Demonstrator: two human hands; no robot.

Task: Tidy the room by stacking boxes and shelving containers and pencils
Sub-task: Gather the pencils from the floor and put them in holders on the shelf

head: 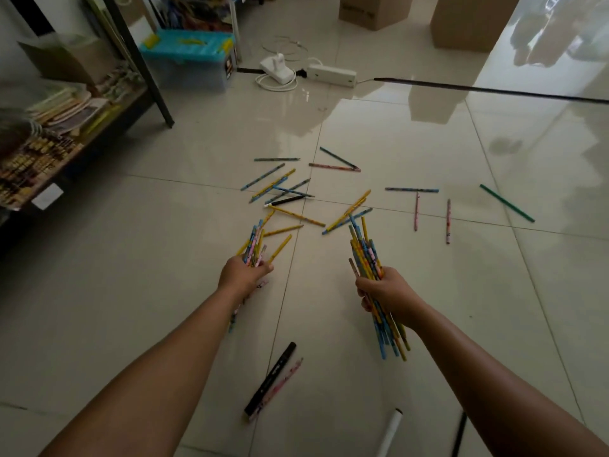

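Observation:
My left hand (242,273) is closed around a bunch of pencils (255,242) whose tips fan out above the fist. My right hand (385,291) grips a thicker bunch of pencils (365,249), yellow and blue, sticking out above and below the fist. Both hands hover over the tiled floor. Just beyond them, several loose pencils (290,189) lie scattered on the tiles. Further right lie two pink pencils (448,221) and a green pencil (507,203). A black marker (270,377) and a pink pencil (280,385) lie near me between my forearms.
A metal shelf (66,127) loaded with books and packets stands at the left. A blue-lidded plastic container (188,57) sits behind it. A white power strip (331,74) and cables lie further back, with cardboard boxes (468,18) beyond. A white tube (390,430) lies at the bottom.

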